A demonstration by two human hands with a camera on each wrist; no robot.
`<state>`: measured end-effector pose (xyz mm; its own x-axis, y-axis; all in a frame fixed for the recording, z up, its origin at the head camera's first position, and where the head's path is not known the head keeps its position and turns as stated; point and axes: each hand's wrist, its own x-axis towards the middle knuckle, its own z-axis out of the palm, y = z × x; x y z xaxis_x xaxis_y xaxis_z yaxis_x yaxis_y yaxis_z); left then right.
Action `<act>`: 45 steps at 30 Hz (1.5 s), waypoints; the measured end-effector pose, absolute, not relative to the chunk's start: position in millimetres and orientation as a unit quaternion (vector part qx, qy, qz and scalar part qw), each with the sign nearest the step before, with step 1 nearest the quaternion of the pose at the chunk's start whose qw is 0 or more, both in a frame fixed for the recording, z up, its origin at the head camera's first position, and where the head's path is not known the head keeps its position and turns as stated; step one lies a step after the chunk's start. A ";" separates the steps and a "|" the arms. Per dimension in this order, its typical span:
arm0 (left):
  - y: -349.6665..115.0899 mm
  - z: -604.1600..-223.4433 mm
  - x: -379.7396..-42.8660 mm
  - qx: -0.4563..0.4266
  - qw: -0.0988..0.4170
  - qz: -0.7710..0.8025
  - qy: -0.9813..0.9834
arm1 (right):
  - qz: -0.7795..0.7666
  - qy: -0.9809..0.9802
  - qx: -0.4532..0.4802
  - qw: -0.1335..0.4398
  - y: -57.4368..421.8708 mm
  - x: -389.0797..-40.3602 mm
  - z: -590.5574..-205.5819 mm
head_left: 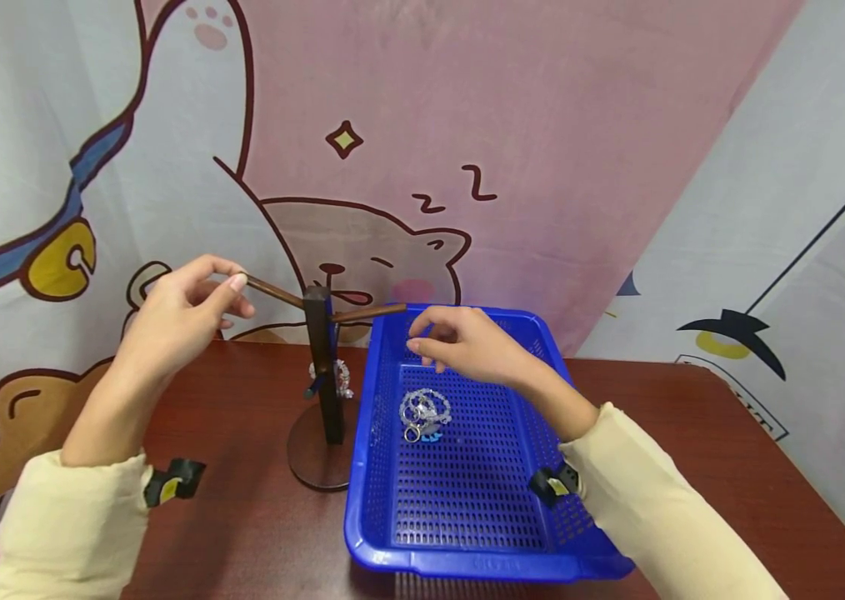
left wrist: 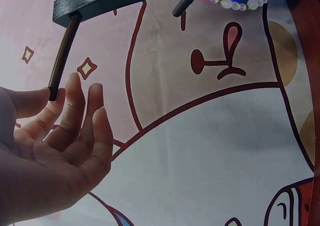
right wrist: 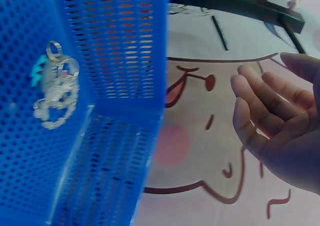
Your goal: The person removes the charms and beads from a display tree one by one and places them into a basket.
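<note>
A dark wooden jewelry stand (head_left: 323,358) with a round base stands on the table. My left hand (head_left: 193,308) pinches the tip of its upper left peg (head_left: 272,292) between thumb and index finger, as the left wrist view also shows; the other fingers are loosely bent. Close to the end of the upper right peg (head_left: 370,313), my right hand (head_left: 471,342) hovers over the basket's far side with relaxed fingers and nothing in them. A beaded bracelet (head_left: 343,379) hangs low on the stand. Inside the blue basket (head_left: 490,567) lie a clear bead bracelet (head_left: 436,398) and a ring-like piece (head_left: 412,433).
The basket stands right beside the stand, against its base. A small light-blue piece (head_left: 432,437) lies by the bracelet in it. Behind the reddish-brown table (head_left: 242,517) hangs a cloth (head_left: 580,125) printed with cartoon animals.
</note>
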<state>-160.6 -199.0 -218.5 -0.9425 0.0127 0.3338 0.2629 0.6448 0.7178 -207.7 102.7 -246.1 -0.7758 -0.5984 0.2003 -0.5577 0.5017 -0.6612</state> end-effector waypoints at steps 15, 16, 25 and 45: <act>-199.2 -220.3 -162.5 -0.078 0.158 -0.423 -0.889 | -0.401 0.846 -0.351 -0.012 86.3 -201.1 -220.9; -199.0 -220.3 -162.4 -0.078 0.159 -0.422 -0.889 | -0.400 0.847 -0.350 -0.013 86.1 -200.8 -220.8; -197.3 -221.8 -160.7 -0.079 0.166 -0.424 -0.887 | -0.388 0.855 -0.345 -0.020 86.3 -200.8 -221.5; -192.5 -257.9 -150.3 -0.064 0.128 -0.429 -0.892 | -0.387 0.855 -0.345 -0.023 86.8 -200.4 -222.1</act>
<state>-150.3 -192.5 -257.9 -0.9589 0.0046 0.2839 0.2245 0.6244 0.7482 -200.4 86.8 -222.1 -0.7610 -0.5719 0.3064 -0.6075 0.4623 -0.6459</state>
